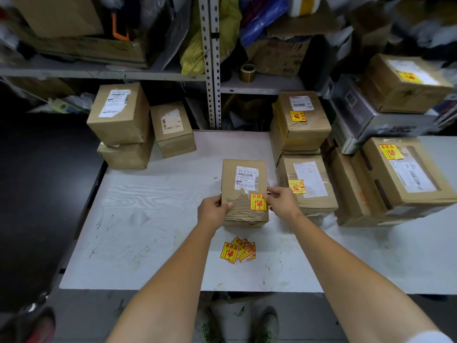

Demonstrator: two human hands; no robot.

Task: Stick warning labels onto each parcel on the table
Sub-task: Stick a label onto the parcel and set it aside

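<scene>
Cardboard under both my hands: my left hand (214, 209) grips the parcel's (243, 194) left edge, my right hand (282, 202) pinches its right edge beside the stuck warning label (258, 202). Spare labels (238, 251) lie fanned on the table (148, 219), nearer me.

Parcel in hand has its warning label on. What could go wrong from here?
1. The warning label sits beside torn cardboard, so an edge may lift.
2. Three boxes at left show no warning label; they could get mixed with the labelled stack at right.
3. The loose labels lie near the table front edge and could get swept off.
</scene>
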